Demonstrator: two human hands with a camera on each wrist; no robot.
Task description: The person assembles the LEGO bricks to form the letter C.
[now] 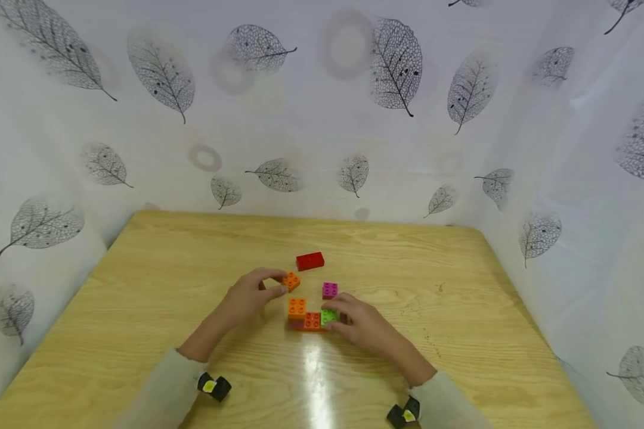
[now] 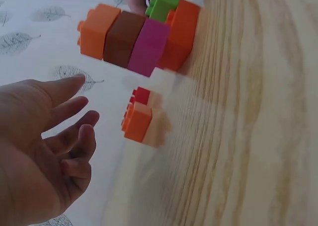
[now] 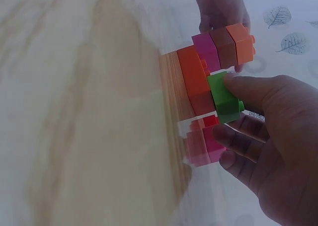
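My right hand [image 1: 362, 319] pinches a green building brick [image 3: 224, 98] between thumb and fingers, on one end of a long orange-red brick [image 3: 197, 82]. On that brick's other end rises a column: a magenta brick [image 2: 148, 47], a brown brick [image 2: 123, 38] and an orange brick [image 1: 297, 307] on top. My left hand [image 1: 249, 298] is beside a loose orange brick [image 1: 291, 281], fingers loosely bent. The left wrist view shows a gap between this hand [image 2: 47, 146] and the loose orange brick [image 2: 137, 121], which stands on the table.
Behind the hands, a red brick [image 1: 310, 261] lies on the wooden table [image 1: 193, 250]. A loose magenta brick [image 1: 330, 290] stands just beyond my right fingers. A white leaf-print curtain [image 1: 300, 119] hangs round the table's back and sides.
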